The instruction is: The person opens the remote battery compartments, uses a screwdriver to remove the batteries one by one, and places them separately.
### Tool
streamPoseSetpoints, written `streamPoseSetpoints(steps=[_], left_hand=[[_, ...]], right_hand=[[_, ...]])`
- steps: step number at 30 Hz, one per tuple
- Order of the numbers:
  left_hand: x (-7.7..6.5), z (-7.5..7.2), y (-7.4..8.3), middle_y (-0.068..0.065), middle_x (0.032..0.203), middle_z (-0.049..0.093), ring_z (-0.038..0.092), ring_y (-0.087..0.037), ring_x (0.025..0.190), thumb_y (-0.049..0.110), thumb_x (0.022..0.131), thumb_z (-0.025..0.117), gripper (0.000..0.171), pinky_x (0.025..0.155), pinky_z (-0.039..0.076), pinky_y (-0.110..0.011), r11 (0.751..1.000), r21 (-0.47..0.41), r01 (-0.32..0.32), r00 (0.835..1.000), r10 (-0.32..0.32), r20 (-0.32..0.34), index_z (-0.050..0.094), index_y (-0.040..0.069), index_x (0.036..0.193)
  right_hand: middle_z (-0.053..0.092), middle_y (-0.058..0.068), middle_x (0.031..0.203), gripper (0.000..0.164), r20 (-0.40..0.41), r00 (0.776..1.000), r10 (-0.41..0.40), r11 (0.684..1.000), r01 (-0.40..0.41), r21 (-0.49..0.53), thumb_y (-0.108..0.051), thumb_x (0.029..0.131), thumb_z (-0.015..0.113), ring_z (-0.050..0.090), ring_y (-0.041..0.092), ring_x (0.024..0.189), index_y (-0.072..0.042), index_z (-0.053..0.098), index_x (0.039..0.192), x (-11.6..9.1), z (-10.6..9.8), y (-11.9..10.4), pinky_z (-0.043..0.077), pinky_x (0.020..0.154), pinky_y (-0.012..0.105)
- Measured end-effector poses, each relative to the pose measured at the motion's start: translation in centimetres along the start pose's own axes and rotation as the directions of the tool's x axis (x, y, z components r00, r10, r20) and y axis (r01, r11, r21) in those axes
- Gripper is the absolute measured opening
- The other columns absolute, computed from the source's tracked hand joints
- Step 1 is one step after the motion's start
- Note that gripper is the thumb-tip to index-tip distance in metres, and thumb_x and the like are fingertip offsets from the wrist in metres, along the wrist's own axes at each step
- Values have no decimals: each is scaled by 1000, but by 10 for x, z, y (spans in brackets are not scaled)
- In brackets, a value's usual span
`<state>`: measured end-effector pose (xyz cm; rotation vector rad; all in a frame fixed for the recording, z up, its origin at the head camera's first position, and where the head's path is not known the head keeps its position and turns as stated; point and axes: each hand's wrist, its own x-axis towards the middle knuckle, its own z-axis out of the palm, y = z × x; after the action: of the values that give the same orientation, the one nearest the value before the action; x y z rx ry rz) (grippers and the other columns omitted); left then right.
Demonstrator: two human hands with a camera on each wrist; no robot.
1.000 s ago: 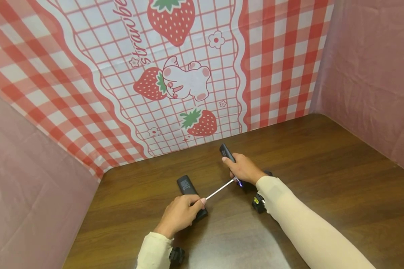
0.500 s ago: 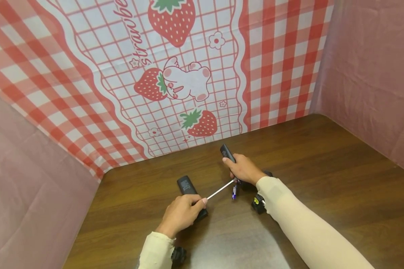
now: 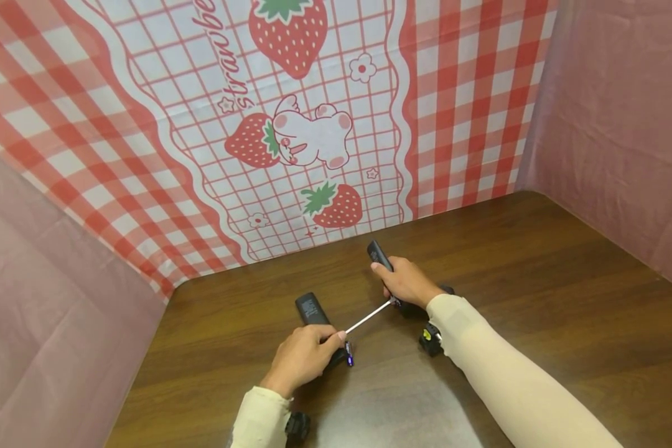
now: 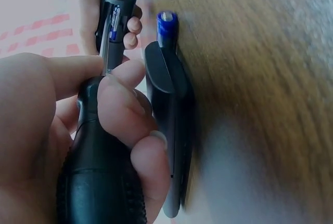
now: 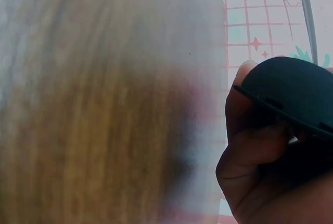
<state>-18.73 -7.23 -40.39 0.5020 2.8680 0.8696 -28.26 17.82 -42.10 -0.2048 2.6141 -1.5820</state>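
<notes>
My left hand [image 3: 299,354] grips a screwdriver by its black handle [image 4: 99,177]; the thin metal shaft [image 3: 369,315] reaches across to the right. At its far end, my right hand [image 3: 406,280] holds a black remote control [image 3: 378,254] raised and tilted. In the left wrist view its battery compartment [image 4: 115,21] is uncovered, with a battery inside and the shaft at its edge. Beneath my left hand lies a second black device [image 3: 313,310], remote-shaped with printed text, partly hidden by the hand. A loose blue-ended battery [image 3: 350,354] is on the table right beside it.
The brown wooden table [image 3: 481,261] runs back to a red-and-white checked strawberry cloth [image 3: 470,112]. Pink cloth walls stand at the left [image 3: 50,323] and right [image 3: 610,124]. Black cameras are strapped at both wrists.
A battery by the right hand has dropped from the held remote control and rolled left across the table to the second device. Both hands have stayed nearly in place.
</notes>
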Motion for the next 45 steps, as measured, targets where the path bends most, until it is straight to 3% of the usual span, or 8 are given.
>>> streamPoseSetpoints(steps=[15, 28, 45], left_hand=[[-2, -6, -6, 9, 56, 58, 57, -12, 45, 47, 100, 57, 30, 47, 42, -36, 999, 13, 48, 999, -48, -10, 70, 27, 81], [-3, -5, -6, 6, 61, 59, 59, -14, 47, 50, 99, 55, 34, 48, 43, -36, 997, -4, 78, 997, -78, 8, 70, 25, 83], [-6, -5, -7, 4, 56, 56, 58, -15, 45, 51, 100, 55, 37, 46, 44, -37, 998, -14, 66, 998, -66, 13, 67, 24, 77]], right_hand=[[62, 12, 68, 43, 8, 1000, 8, 994, -9, 112, -39, 106, 48, 58, 18, 49, 3, 53, 103, -1, -1, 0, 50, 49, 32], [63, 14, 72, 49, 40, 999, -1, 982, -6, 190, -40, 106, 47, 62, 21, 56, 7, 52, 117, -5, -4, -2, 51, 52, 32], [63, 13, 73, 50, 56, 998, -39, 986, 29, 161, -41, 106, 47, 60, 20, 54, 7, 53, 118, -6, -3, -3, 51, 53, 34]])
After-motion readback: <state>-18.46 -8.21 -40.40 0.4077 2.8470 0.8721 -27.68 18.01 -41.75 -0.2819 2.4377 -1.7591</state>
